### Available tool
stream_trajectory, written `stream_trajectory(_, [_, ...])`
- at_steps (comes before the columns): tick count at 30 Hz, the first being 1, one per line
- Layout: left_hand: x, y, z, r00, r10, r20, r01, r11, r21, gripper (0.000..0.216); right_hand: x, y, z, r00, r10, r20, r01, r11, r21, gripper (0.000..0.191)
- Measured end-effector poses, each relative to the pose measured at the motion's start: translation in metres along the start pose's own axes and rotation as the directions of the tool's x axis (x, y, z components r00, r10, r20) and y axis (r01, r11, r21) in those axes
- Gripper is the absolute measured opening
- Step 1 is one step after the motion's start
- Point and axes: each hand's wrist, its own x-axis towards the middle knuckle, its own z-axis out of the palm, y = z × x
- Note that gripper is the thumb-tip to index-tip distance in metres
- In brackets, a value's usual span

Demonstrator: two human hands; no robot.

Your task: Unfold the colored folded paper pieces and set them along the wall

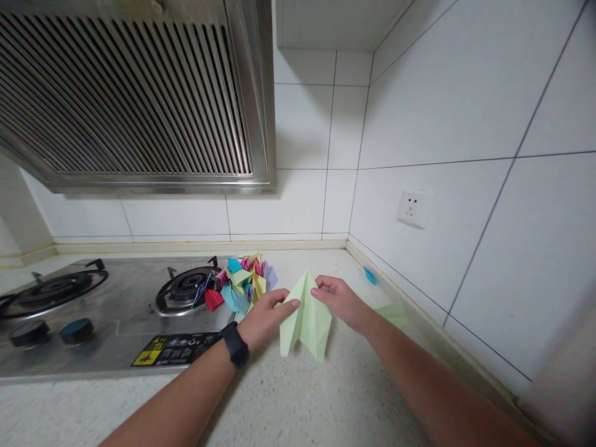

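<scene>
**Above the speckled surface, a folded green paper is held in two hands**

Above the speckled stone surface (326, 397), just right of the steel hob (116, 316), a folded green paper (307, 323) is held up in the air. It is pinched at its left flap by the left hand (265, 320), on whose wrist a black watch (235, 344) is worn. It is pinched at its raised middle crease by the right hand (342, 301). Both hands are closed on the paper.

A tear or a skewed crease could be caused if the two grips were drawn apart or pressed unevenly, so light is the sheet. Were it let slip, it could drift toward the burner (186, 288). A heap of small coloured paper figures (242, 282) is piled right beside that burner, and a lit flame there would endanger them.

The green paper is thin, matt and pale, brought to a point at the top with two wings spread below. Whether further folds are hidden underneath cannot be told from this angle. The hob is smooth and reflective, and the surface is grainy. A second green sheet (393, 313) lies flat near the tiled wall.
</scene>
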Motion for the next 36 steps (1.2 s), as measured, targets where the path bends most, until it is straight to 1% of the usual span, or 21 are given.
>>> stream_trajectory(2, [0.000, -0.001, 0.001, 1.000, 0.002, -0.003, -0.002, 1.000, -0.009, 0.032, -0.001, 0.000, 0.001, 1.000, -0.008, 0.027, 0.008, 1.000, 0.007, 0.027])
stream_trajectory(4, [0.000, 0.000, 0.001, 1.000, 0.004, -0.010, -0.004, 1.000, -0.027, 0.032, -0.001, 0.001, 0.001, 1.000, -0.010, 0.027, 0.009, 1.000, 0.009, 0.027])
stream_trajectory(10, [0.000, 0.002, -0.002, 0.998, -0.003, -0.062, -0.003, 0.996, -0.091, 0.031, 0.003, 0.006, -0.005, 1.000, -0.021, -0.018, 0.022, 0.998, 0.050, 0.033])
stream_trajectory(13, [0.000, 0.002, -0.002, 0.997, -0.037, -0.074, 0.025, 0.986, -0.163, 0.032, 0.005, 0.009, -0.008, 0.999, -0.002, -0.040, 0.004, 0.999, 0.039, 0.035])
stream_trajectory(15, [0.000, 0.002, -0.001, 0.996, -0.063, -0.063, 0.047, 0.973, -0.227, 0.032, 0.006, 0.011, -0.008, 0.999, 0.031, -0.025, -0.031, 1.000, 0.001, 0.032])
stream_trajectory(18, [0.000, 0.001, -0.001, 0.996, -0.077, -0.055, 0.059, 0.959, -0.279, 0.032, 0.004, 0.012, -0.005, 0.995, 0.092, 0.047, -0.089, 0.994, -0.071, 0.027])
stream_trajectory(21, [0.000, 0.000, -0.001, 0.996, -0.072, -0.062, 0.052, 0.959, -0.278, 0.033, 0.000, 0.010, 0.000, 0.985, 0.126, 0.116, -0.113, 0.987, -0.112, 0.024])
stream_trajectory(24, [0.000, 0.001, -0.001, 0.996, -0.065, -0.066, 0.045, 0.963, -0.264, 0.033, -0.003, 0.007, 0.004, 0.979, 0.135, 0.155, -0.118, 0.986, -0.115, 0.020])
stream_trajectory(30, [0.001, 0.003, 0.000, 0.995, -0.091, -0.043, 0.077, 0.966, -0.247, 0.037, -0.001, 0.005, 0.005, 0.978, 0.124, 0.167, -0.112, 0.990, -0.081, 0.020])
stream_trajectory(36, [0.002, 0.000, 0.000, 0.997, -0.070, -0.035, 0.062, 0.979, -0.193, 0.036, 0.000, 0.007, 0.002, 0.981, 0.056, 0.185, -0.048, 0.998, -0.045, 0.027])
